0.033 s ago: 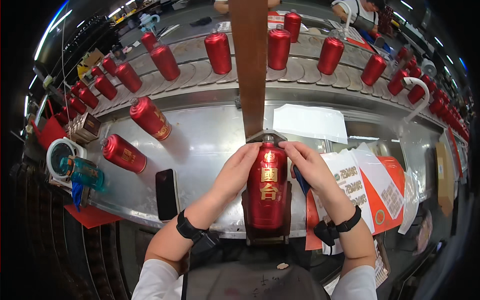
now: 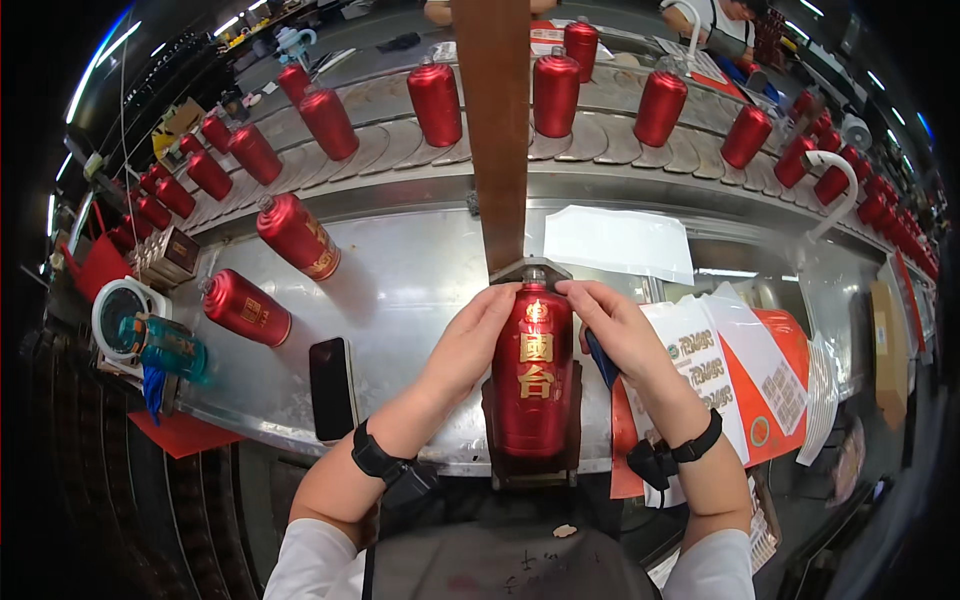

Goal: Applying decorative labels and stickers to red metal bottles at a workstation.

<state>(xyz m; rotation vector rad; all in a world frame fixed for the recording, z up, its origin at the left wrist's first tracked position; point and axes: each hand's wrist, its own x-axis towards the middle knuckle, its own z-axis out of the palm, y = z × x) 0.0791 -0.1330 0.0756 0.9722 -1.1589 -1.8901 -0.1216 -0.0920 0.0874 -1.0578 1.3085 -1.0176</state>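
Note:
A glossy red bottle [image 2: 537, 430] with gold characters lies in front of me in a dark cradle [image 2: 490, 425], its clear neck pointing away. My left hand [image 2: 478, 335] presses its fingers together at the left of the bottle's shoulder. On the other side, my right hand [image 2: 622, 330] has thumb and fingers closed against the shoulder. A slim blue object [image 2: 601, 362] shows under the right palm; its kind is hidden. Beyond the neck, a metal bracket [image 2: 550, 264] meets the foot of a brown post [image 2: 500, 150].
Two decorated red bottles [image 2: 299, 236] and a black phone [image 2: 332, 388] are left on the metal table. Sticker sheets [image 2: 700, 345] lie right, below a white sheet [image 2: 618, 243]. A slatted conveyor [image 2: 390, 150] carries several red bottles behind. A teal water bottle [image 2: 170, 345] stands far left.

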